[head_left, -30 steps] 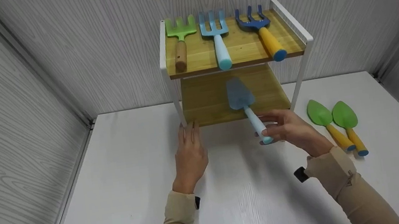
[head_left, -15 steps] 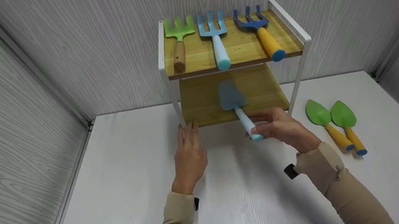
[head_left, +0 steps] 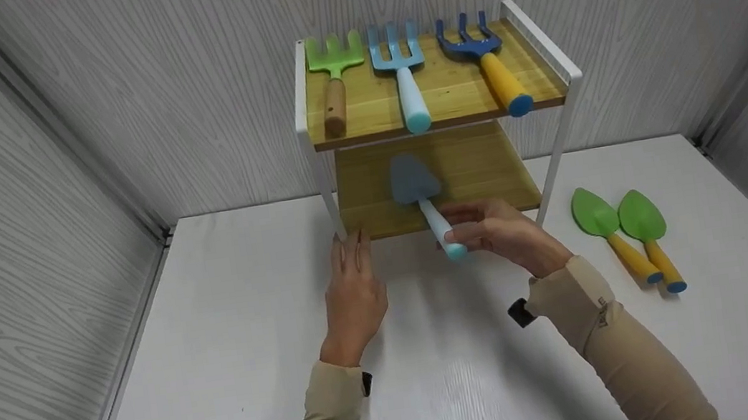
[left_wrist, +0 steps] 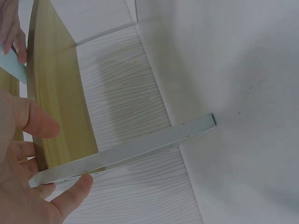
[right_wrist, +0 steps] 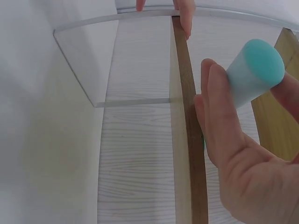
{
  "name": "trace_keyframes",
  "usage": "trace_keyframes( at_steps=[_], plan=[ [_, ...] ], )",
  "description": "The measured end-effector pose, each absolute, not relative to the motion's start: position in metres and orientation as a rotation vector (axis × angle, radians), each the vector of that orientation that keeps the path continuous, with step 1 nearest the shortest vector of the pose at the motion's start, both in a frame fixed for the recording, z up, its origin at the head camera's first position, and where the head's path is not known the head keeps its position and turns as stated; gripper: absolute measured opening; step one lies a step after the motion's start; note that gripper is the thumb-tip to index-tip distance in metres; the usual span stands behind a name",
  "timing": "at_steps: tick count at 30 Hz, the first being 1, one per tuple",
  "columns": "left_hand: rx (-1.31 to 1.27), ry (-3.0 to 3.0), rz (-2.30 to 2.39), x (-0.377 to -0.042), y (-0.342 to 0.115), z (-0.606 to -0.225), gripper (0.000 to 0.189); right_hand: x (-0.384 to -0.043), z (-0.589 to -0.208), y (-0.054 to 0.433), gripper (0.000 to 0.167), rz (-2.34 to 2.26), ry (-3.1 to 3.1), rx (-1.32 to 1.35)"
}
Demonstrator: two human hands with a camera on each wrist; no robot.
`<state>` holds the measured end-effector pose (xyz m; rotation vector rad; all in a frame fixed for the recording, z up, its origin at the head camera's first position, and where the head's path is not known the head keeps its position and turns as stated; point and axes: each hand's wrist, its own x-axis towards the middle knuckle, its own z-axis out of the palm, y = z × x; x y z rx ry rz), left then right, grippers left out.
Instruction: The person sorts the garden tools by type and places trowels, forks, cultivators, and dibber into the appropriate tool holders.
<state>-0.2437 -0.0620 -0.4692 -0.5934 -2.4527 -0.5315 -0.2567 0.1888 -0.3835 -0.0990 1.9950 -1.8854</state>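
My right hand point(head_left: 503, 233) pinches the pale blue handle of a hand trowel point(head_left: 415, 179) between thumb and fingers. Its grey-blue blade points back over the lower wooden shelf point(head_left: 374, 213); whether it touches the board I cannot tell. Close up in the right wrist view is the turquoise handle end point(right_wrist: 265, 63), and the fingers lie by the shelf's front edge point(right_wrist: 189, 121). My left hand point(head_left: 356, 306) rests with extended fingers at the rack's front left corner. In the left wrist view its fingers straddle the white post point(left_wrist: 140, 147) beside the board.
On the upper shelf point(head_left: 375, 112) lie a green hand fork point(head_left: 334, 60), a light blue fork point(head_left: 410, 89) and a dark blue rake with yellow handle point(head_left: 505, 80). Two green trowels point(head_left: 594, 211) with yellow handles lie right of the rack on the white table point(head_left: 243, 314).
My right hand has carried the trowel leftward over the lower shelf and slightly farther back. The left hand has stayed at the rack's corner.
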Motion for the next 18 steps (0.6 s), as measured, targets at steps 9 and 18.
trace_keyframes(
  at_steps=[9,18],
  plan=[
    [-0.591,-2.477,-0.607,-0.245,-0.060,-0.469,0.069,-0.266,-0.375,0.173,0.063,-1.941,1.995,-0.086],
    [-0.583,-2.512,-0.619,-0.244,-0.062,-0.470,0.070,-0.278,-0.372,0.153,0.057,-1.955,2.004,-0.032]
  ],
)
